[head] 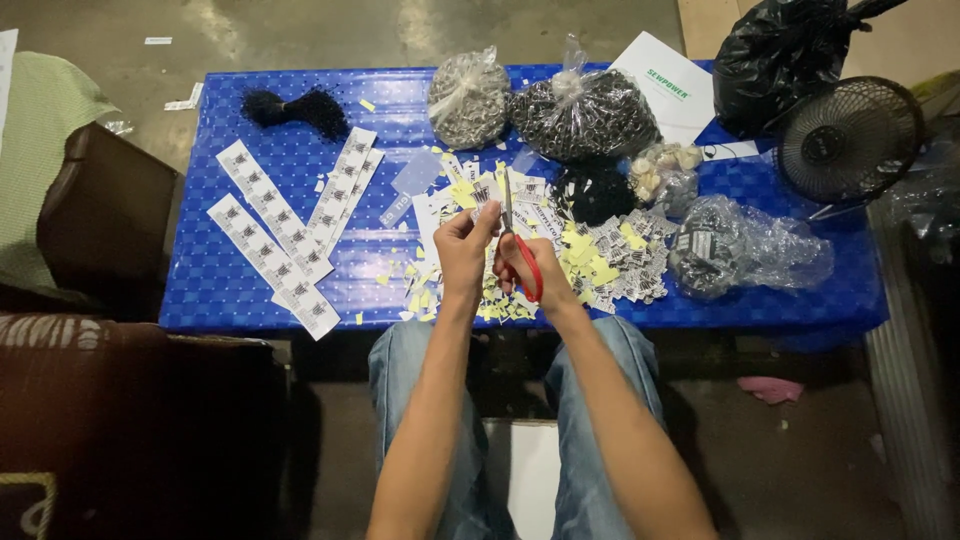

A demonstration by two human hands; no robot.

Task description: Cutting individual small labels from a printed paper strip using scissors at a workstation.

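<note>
Workshop — label strips, bagged fittings (concrete floor).

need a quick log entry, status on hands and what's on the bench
Right hand grips red-handled scissors, blades up. Left hand pinches a small label piece at the blades. Cut labels and yellow scraps heaped beneath; nothing blocking.

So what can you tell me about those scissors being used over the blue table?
The scissors have red plastic loop handles and slim silvery metal blades. The right hand grips the handles; the blades point up and away from the person, above a heap of cut labels. The left hand holds a small paper piece right by the blades. Whether the blades are open is unclear.
</note>
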